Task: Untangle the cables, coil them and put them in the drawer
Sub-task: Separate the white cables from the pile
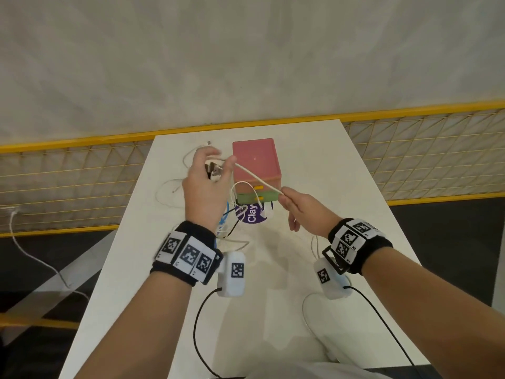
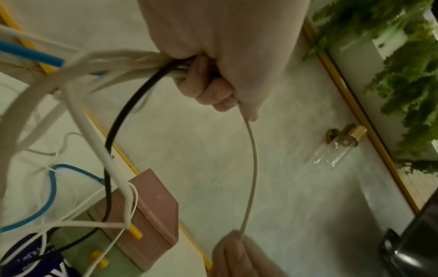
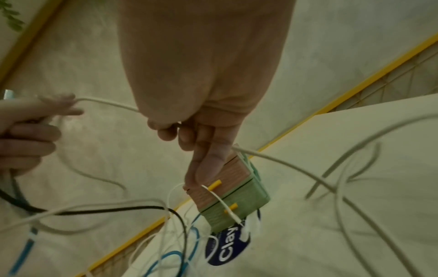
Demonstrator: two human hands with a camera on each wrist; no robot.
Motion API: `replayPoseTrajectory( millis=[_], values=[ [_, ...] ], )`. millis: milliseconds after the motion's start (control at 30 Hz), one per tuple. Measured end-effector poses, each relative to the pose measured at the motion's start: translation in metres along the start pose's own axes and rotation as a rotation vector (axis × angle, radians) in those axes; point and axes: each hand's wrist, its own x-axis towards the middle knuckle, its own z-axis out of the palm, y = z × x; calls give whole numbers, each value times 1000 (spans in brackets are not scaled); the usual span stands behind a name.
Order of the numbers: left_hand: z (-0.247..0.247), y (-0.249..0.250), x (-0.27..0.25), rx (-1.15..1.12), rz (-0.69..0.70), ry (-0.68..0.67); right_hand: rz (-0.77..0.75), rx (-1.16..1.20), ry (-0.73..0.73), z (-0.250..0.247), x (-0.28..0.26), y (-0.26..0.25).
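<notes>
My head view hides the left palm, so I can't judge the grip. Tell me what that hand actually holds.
Observer: The left wrist view shows the left hand fisted round a bundle of cables: several white ones and a black cable.
Operator: Report where the taut white cable leaves that fist.
Observer: The taut white cable comes out at the fingertips, apart from the bundle, and arcs over to the right hand, which pinches it.
Operator: Trace it past the right hand.
Observer: In the right wrist view it runs on from under the right fingers and trails slack over the table, crossing other loose cable there.
</notes>
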Motion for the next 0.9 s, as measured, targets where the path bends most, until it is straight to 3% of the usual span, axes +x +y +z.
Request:
replayPoseTrajectory(
  millis=[100, 167, 267, 433, 500, 600, 700, 800, 900],
  values=[
    [14, -4, -19, 32, 45, -334, -38, 0, -16, 5, 7, -14],
    [24, -11, -26, 147, 87, -454, -93, 30, -12, 6, 10, -25],
    [20, -17, -19, 199, 101, -391, -115, 40, -4, 3, 14, -26],
    [-4, -9, 9, 130, 49, -5, -34, 19, -30, 2, 12, 4],
    [-6, -11, 11, 147, 39, 61, 3, -13, -16, 4, 11, 8],
    [7, -14, -3, 113, 27, -180, -12, -24, 1, 6, 16, 3],
    [30, -24, -20, 241, 35, -466, -105, -33, 9, 6, 21, -11],
    [34, -23, -20, 217, -1, -476, -159, -37, 2, 5, 20, -10],
    [19, -17, -3, 171, 30, -277, -75, -31, -2, 1, 12, 12]
  ],
)
